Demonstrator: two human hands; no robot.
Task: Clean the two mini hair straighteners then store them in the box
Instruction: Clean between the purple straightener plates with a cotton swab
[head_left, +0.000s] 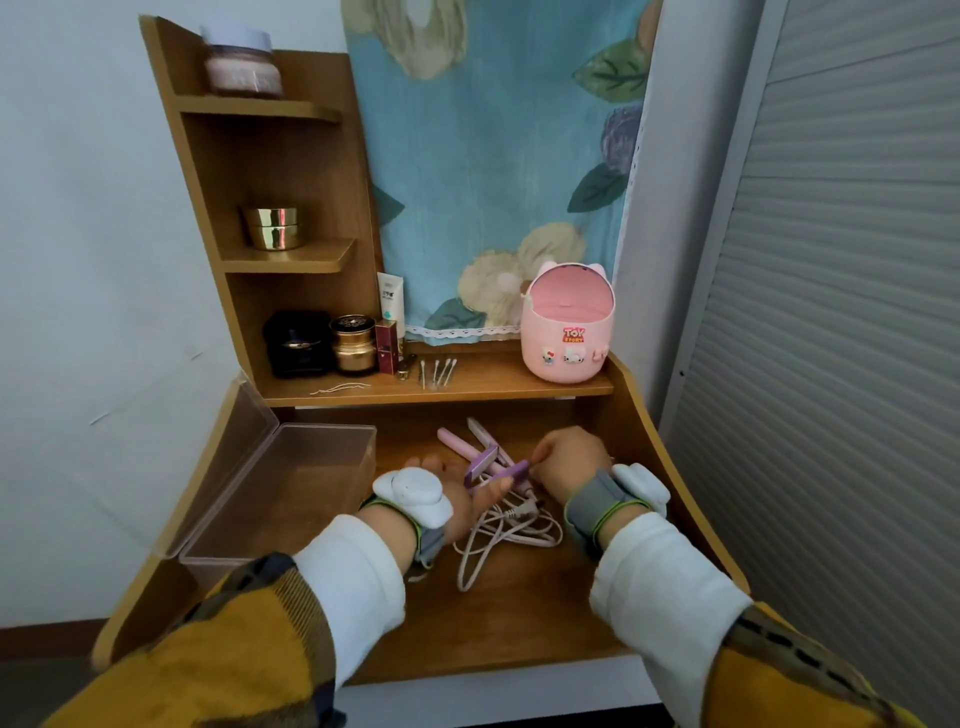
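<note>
1. Currently, one clear box (327, 427) is sitting at the left of the desk (519, 618). Its lid (249, 431) is leaning back open, probably so the straighteners can go straight in. Neither one is lying in it yet.
2. The left hand (463, 500) is lying low on the desk just right of the box, palm turned up. Its thumb is curling against the base of the purple straightener (480, 464), seemingly steadying it for cleaning.
3. There are two straighteners. The purple one is being held between the hands with its two arms spreading apart, which is exposing the plates. The pink straightener (457, 441) is lying just behind it on the desk, arms also splayed, with no hand on it.
4. The cords (498, 538) are trailing toward the front of the desk in a single tangle, so I cannot count them.
5. The right hand (569, 460) is curling its fingers and pinching at the end of the purple straightener's upper arm. Whether anything small is sitting between the fingertips, I cannot tell.
6. On the shelf behind, what look like four cotton swabs (439, 371) are lying side by side, likely for wiping. One pink bin (569, 332) is standing at the right end with its mouth facing forward.
</note>
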